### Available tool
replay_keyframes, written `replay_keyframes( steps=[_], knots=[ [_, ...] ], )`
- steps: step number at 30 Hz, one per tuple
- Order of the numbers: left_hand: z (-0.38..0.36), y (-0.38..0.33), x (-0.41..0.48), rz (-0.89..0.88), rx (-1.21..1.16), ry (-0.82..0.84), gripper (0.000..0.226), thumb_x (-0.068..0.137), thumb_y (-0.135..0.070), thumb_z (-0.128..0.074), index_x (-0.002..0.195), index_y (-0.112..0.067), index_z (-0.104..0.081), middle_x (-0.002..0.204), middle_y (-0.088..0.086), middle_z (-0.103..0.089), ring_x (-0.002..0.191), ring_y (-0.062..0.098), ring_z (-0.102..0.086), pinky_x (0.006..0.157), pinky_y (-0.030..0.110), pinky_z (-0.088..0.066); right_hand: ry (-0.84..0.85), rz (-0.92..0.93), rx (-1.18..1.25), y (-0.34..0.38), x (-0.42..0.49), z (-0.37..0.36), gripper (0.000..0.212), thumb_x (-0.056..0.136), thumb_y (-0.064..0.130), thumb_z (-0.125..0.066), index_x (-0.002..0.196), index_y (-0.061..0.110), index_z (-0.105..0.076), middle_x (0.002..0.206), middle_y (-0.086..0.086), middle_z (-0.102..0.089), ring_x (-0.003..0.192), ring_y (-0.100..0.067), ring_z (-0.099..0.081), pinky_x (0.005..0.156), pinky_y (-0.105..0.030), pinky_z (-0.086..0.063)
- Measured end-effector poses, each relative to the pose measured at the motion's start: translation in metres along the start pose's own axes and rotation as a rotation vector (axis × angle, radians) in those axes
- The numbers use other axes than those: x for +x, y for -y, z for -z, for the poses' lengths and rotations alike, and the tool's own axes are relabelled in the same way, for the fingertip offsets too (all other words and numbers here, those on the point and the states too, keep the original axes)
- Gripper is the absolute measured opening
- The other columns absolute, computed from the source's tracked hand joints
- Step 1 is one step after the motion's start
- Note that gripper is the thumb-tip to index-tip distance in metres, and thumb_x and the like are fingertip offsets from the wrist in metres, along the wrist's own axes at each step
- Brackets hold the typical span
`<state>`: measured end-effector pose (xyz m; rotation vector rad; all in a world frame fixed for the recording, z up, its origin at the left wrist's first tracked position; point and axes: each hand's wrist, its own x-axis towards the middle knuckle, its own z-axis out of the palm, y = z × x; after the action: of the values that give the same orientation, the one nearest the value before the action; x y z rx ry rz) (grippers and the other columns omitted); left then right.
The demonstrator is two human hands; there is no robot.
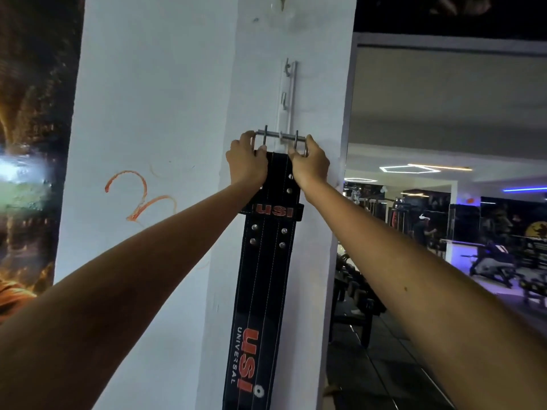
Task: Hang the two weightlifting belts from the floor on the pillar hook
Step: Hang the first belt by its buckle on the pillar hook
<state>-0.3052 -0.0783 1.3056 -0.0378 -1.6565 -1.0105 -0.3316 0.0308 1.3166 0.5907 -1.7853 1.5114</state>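
A black weightlifting belt (263, 279) with red USI lettering hangs straight down the front of the white pillar (154, 113). Its steel two-prong buckle (281, 137) sits across the lowest hook of a white vertical hook rail (286, 96) screwed to the pillar. My left hand (247, 162) grips the buckle's left end and the top of the belt. My right hand (310, 164) grips the buckle's right end. Only one belt is in view; its lower end runs out of the frame.
Two more hooks sit higher on the rail. A dark poster (26, 143) covers the wall left of the pillar. To the right a mirror (444, 173) reflects gym benches and machines, and a dumbbell rack (352, 291) stands beside the pillar.
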Motion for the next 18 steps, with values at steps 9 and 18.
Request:
replay_keyframes(
  steps=[9,18],
  knots=[
    [0.008,0.031,-0.141,-0.227,-0.197,-0.005,0.011,0.091,-0.009,-0.054,0.100,-0.010,-0.061,0.092,0.003,-0.060,0.078,0.004,-0.055,0.066,0.016,-0.041,-0.127,0.065,-0.034,-0.057,-0.096,0.028,0.028,0.094,0.023,-0.062,0.110,0.000,-0.064,0.103,-0.012,-0.070,0.094,-0.025,-0.065,0.071,-0.021,-0.040],
    [0.006,0.102,-0.295,0.205,-0.218,0.283,0.008,0.093,-0.010,-0.057,0.094,-0.017,-0.062,0.083,-0.003,-0.064,0.074,0.008,-0.059,0.064,0.013,-0.046,0.015,-0.198,-0.022,-0.159,-0.265,0.065,0.020,0.093,0.017,-0.063,0.109,0.005,-0.066,0.091,0.004,-0.064,0.080,-0.001,-0.060,0.072,-0.006,-0.045]
  ],
)
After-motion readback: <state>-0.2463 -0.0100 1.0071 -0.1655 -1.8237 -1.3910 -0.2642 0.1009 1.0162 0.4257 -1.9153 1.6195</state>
